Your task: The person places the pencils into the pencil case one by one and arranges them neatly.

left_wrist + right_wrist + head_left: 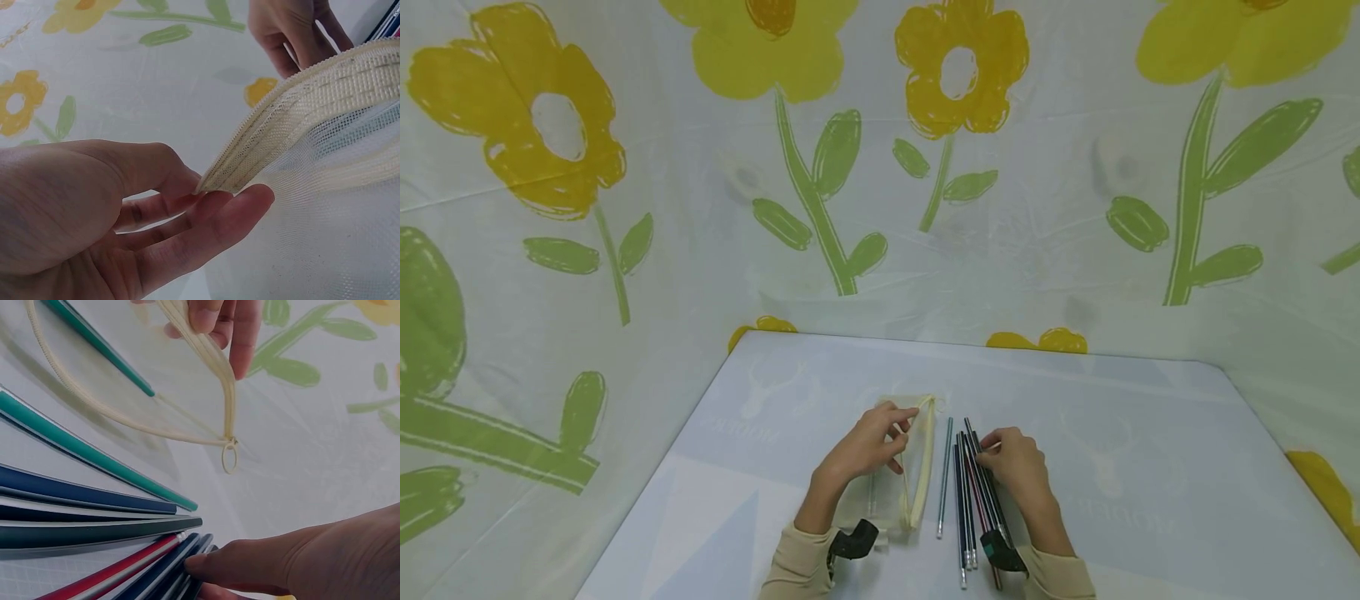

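Note:
A see-through mesh pouch [856, 500] with a cream edge band [306, 103] stands with its mouth spread. My left hand [867, 442] pinches that band between thumb and fingers. From the band's far corner hangs a small ring [230, 459]. Inside the pouch lies a teal pencil [106, 353], seen through the mesh. To the right, several dark pencils [962, 492] and a red one [119, 569] lie side by side, eraser ends toward me. My right hand [1022, 471] pinches some dark blue pencils [165, 565] near their far ends, thumb on top.
A single teal pencil [945, 475] lies on the white table [1150, 500] between the pouch and the dark pencils. Beyond the table's far edge hangs a flower-printed curtain [1037, 208], which also runs down both sides.

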Motion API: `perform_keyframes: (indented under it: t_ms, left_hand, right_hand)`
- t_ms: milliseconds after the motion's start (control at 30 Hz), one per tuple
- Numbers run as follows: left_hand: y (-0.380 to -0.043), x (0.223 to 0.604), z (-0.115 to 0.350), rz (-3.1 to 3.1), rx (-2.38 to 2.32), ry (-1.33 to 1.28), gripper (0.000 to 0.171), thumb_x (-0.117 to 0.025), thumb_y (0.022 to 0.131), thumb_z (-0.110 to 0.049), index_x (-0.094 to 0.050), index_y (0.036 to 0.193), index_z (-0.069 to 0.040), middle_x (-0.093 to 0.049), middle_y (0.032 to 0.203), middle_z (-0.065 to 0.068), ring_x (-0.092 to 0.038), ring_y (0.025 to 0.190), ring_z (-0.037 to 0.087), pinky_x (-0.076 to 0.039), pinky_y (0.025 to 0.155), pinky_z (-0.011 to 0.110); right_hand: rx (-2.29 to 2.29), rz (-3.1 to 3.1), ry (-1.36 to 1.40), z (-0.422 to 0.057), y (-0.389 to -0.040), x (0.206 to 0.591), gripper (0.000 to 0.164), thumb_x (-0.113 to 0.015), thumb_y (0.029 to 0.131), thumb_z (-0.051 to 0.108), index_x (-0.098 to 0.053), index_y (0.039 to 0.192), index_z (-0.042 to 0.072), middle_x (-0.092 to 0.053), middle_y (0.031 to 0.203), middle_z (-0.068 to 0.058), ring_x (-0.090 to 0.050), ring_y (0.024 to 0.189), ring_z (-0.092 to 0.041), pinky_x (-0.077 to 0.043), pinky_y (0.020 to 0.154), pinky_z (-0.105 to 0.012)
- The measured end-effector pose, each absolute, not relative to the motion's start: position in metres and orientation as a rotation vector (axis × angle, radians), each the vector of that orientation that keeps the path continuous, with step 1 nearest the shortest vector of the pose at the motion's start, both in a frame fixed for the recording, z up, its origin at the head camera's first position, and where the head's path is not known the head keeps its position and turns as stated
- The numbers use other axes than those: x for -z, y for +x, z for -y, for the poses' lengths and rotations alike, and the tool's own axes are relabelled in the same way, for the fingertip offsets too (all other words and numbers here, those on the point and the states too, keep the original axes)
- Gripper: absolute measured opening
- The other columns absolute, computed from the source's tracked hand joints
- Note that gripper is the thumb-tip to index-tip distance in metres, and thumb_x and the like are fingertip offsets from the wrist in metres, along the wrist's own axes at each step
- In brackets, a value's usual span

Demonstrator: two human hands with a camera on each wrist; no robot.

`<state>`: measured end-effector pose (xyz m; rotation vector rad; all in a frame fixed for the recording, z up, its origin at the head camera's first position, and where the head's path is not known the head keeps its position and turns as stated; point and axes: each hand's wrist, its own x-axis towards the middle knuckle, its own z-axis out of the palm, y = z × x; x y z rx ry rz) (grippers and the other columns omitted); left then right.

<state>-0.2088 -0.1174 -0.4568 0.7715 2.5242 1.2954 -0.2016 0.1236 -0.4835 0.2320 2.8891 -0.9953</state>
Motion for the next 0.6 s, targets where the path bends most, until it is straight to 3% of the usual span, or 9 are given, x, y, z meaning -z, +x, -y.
perform_keyframes:
  t_ms: [267,500,600]
  left_hand:
    - [-0.2086,0.4568,0.1173,-2.513,-1.302,0.774,0.047,-0.046,0.098,0.002,-0.043,0.146,0.003,-0.053,0.107,0.015,-0.064,0.098,0.032,-0.061,0.058,0.023]
    - [-0.2085,0.4579,0.1177,-2.502,-1.319,0.778,0.047,-0.045,0.098,0.002,-0.043,0.146,0.003,-0.052,0.107,0.016,-0.067,0.069,0.024,-0.063,0.06,0.036]
    - [-0.2087,0.4583,0.1175,-2.505,-1.319,0.779,0.047,-0.045,0.098,0.002,-0.044,0.145,0.003,-0.052,0.107,0.016,-0.065,0.066,0.019,-0.063,0.06,0.036]
  right_hand:
    - [1.055,-2.893,0.192,-0.125,-0.2013,0.4803,0.023,-0.073,0.084,0.011,-0.071,0.101,-0.004,-0.073,0.087,-0.015,-0.066,0.067,-0.019,-0.056,0.055,-0.034]
    - [1.113,-2.862,0.195,-0.1258,-0.202,0.4781,0.025,-0.071,0.086,0.011,-0.071,0.104,-0.006,-0.072,0.087,-0.016,-0.065,0.062,-0.015,-0.058,0.055,-0.033]
    - [1.131,-2.857,0.196,-0.1263,-0.2021,0.4781,0.026,-0.071,0.086,0.011,-0.07,0.105,-0.007,-0.072,0.088,-0.016,-0.066,0.061,-0.015,-0.059,0.056,-0.033]
